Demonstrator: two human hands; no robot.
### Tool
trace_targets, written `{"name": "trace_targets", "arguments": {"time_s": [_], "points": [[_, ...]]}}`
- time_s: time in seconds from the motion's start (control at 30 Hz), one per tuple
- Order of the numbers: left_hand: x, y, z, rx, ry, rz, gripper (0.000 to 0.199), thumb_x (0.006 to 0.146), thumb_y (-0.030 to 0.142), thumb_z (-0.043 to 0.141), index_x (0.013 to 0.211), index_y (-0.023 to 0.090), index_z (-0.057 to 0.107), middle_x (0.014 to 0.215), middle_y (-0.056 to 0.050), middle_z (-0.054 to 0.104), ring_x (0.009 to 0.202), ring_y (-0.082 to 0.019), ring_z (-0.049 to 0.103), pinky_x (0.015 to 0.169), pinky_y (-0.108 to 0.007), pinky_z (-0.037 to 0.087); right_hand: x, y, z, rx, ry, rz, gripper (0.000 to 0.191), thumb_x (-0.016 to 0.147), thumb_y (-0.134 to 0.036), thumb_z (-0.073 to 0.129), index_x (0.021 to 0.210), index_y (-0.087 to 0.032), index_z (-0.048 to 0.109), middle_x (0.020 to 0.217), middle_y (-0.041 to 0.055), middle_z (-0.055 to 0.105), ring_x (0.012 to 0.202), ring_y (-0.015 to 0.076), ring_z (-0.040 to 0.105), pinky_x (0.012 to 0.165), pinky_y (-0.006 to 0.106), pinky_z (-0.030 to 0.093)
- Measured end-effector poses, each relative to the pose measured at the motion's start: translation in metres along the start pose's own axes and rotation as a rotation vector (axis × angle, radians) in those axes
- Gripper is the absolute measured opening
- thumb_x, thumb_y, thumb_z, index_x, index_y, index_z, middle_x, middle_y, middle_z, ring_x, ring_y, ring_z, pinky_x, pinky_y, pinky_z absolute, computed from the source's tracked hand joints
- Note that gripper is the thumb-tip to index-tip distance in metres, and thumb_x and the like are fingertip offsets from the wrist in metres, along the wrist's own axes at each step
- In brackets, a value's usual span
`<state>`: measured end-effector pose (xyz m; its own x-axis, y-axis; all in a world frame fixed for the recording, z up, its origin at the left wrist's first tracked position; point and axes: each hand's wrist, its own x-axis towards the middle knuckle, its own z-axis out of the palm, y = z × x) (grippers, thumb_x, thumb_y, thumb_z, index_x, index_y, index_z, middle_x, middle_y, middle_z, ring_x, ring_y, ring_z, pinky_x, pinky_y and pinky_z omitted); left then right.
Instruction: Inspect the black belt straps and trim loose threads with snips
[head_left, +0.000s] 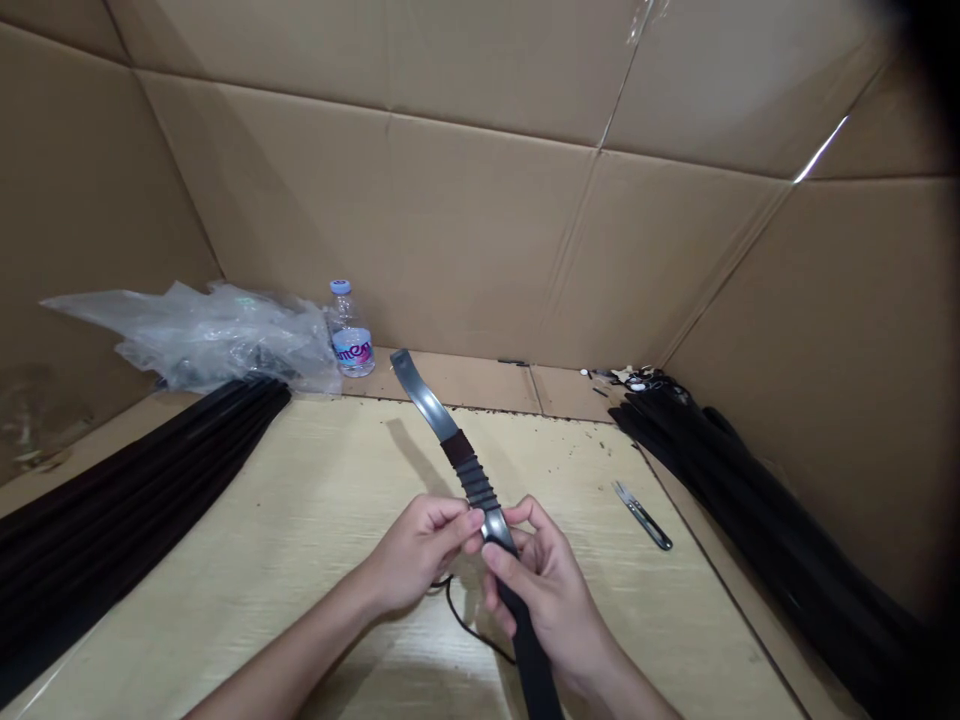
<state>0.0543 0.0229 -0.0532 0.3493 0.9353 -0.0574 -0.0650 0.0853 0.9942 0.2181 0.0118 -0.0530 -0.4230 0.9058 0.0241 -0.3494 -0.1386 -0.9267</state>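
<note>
A long, curved, shiny grey strip (429, 405) slants up and away from me over the table. Around it sit a dark brown band (457, 447) and a ribbed black section (476, 483); its near part is inside a black sleeve (534, 660). My left hand (420, 550) is closed, pinching the strip's left edge just below the ribs. From the right, my right hand (544, 585) grips the strip where the sleeve begins, thumb on top. A thin black cord (469, 628) hangs below my hands. I cannot tell where its upper end goes.
Thread snips (643, 517) lie on the pale table (315, 520) at right. Black fabric lengths line the left (150, 510) and right (757, 530) sides. Clear plastic bags (225, 335) and a water bottle (351, 335) stand at back left. Cardboard walls (465, 230) enclose the table.
</note>
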Motion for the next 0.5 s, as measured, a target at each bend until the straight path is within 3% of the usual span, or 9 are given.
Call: {"name": "trace_targets", "arguments": {"time_s": [0.17, 0.3, 0.4, 0.5], "points": [[0.0016, -0.0017, -0.0006, 0.001, -0.008, 0.017, 0.045, 0.079, 0.056, 0.057, 0.066, 0.013, 0.051, 0.047, 0.008, 0.029, 0.04, -0.003, 0.021, 0.039, -0.019, 0.013, 0.0009, -0.0002, -0.0044, -0.029, -0.029, -0.051, 0.026, 0.084, -0.038, 0.065, 0.091, -0.015, 0.054, 0.069, 0.0001, 0.057, 0.052, 0.0059, 0.047, 0.05, 0.019, 0.037], [0.0002, 0.0026, -0.0004, 0.026, -0.048, 0.032, 0.048, 0.078, 0.056, 0.059, 0.06, 0.014, 0.046, 0.047, 0.008, 0.029, 0.041, -0.002, 0.022, 0.04, -0.018, 0.014, 0.0012, 0.0037, -0.0069, -0.017, 0.037, 0.031, 0.047, 0.066, -0.026, 0.081, 0.106, -0.016, 0.057, 0.09, 0.0043, 0.063, 0.072, 0.0116, 0.057, 0.064, 0.022, 0.046], [-0.0011, 0.0042, -0.0011, 0.073, -0.03, 0.011, 0.048, 0.079, 0.054, 0.058, 0.057, 0.015, 0.04, 0.047, 0.008, 0.028, 0.043, -0.002, 0.022, 0.042, -0.019, 0.014, 0.0032, 0.0043, -0.0086, -0.055, 0.067, 0.02, 0.044, 0.054, -0.019, 0.086, 0.089, -0.015, 0.06, 0.083, 0.0029, 0.064, 0.076, 0.013, 0.058, 0.071, 0.023, 0.047], [-0.0016, 0.0045, -0.0023, 0.07, -0.031, 0.014, 0.048, 0.081, 0.054, 0.056, 0.057, 0.016, 0.037, 0.046, 0.008, 0.027, 0.042, -0.003, 0.021, 0.042, -0.019, 0.013, 0.003, 0.0027, -0.0081, -0.01, 0.069, -0.072, 0.043, 0.056, -0.016, 0.085, 0.082, -0.018, 0.052, 0.082, -0.0004, 0.061, 0.076, 0.012, 0.057, 0.069, 0.022, 0.047]]}}
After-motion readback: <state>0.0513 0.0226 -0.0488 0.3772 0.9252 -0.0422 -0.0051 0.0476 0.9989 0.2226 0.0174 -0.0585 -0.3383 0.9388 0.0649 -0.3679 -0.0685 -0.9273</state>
